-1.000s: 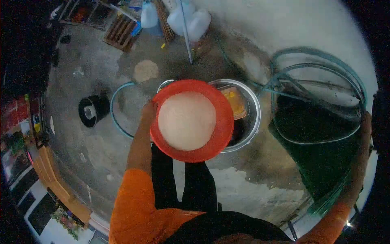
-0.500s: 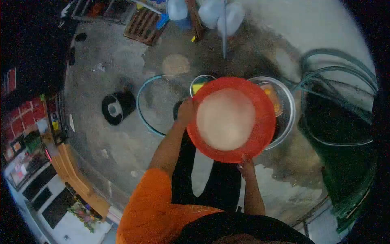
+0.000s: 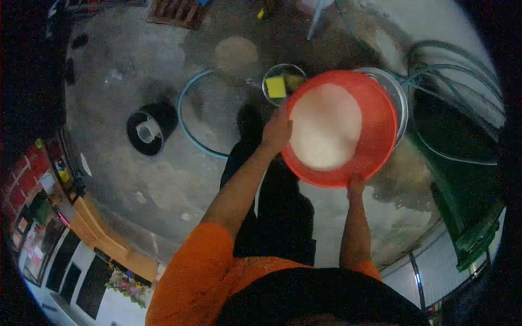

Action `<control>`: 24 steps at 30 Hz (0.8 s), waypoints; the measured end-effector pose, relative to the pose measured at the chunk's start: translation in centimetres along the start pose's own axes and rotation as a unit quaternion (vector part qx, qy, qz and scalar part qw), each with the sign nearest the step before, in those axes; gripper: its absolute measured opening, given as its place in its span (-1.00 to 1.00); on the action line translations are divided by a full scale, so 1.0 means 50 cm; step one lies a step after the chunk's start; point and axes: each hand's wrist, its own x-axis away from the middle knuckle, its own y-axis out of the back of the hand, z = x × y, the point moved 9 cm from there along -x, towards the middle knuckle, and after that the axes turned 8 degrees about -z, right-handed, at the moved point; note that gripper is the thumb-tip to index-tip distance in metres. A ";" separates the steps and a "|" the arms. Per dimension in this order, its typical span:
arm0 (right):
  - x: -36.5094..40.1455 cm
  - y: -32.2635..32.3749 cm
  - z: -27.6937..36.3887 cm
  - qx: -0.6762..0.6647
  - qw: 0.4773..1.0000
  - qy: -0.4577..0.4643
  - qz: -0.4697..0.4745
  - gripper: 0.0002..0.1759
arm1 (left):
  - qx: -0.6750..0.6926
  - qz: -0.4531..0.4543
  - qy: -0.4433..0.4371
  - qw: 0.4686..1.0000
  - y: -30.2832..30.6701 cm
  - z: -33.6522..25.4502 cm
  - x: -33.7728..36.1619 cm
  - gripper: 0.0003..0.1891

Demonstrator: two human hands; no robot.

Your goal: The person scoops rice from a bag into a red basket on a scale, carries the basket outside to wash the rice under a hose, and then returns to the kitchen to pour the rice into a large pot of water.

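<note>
A round red basin (image 3: pixel 376 127) with a pale, whitish content (image 3: pixel 326 130) inside is held up in front of me. My left hand (image 3: pixel 278 132) grips its left rim, and my right hand (image 3: pixel 356 183) grips the rim at the bottom. Partly covered by the basin, a wide metal bowl (image 3: pixel 403 103) shows behind its right side. A small round container (image 3: pixel 300 69) with a yellow sponge-like block (image 3: pixel 275 87) lies just beyond the basin's upper left.
On the floor to the left are a black bucket (image 3: pixel 169 120) and a curved blue-green hose (image 3: pixel 181 111). More hose coils (image 3: pixel 435 68) lie at the right by green netting (image 3: pixel 462 190). A brown slatted crate (image 3: pixel 175 12) stands at the top.
The basin and both hands have shifted to the right and slightly up in view. The small round container with the yellow block is now less covered, the metal bowl more so.
</note>
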 end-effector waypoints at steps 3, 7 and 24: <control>-0.020 -0.011 0.039 0.244 0.967 0.047 0.058 -0.43 | -0.018 0.017 0.046 0.999 -0.007 0.011 0.018 -0.29; -0.003 -0.013 0.124 0.264 0.895 0.358 -0.012 -0.41 | -0.038 -0.006 0.076 0.996 -0.034 0.053 0.033 -0.21; -0.139 0.136 0.076 0.232 0.911 0.336 -0.054 -0.30 | 0.258 -0.051 -0.031 0.964 -0.094 0.198 0.124 -0.57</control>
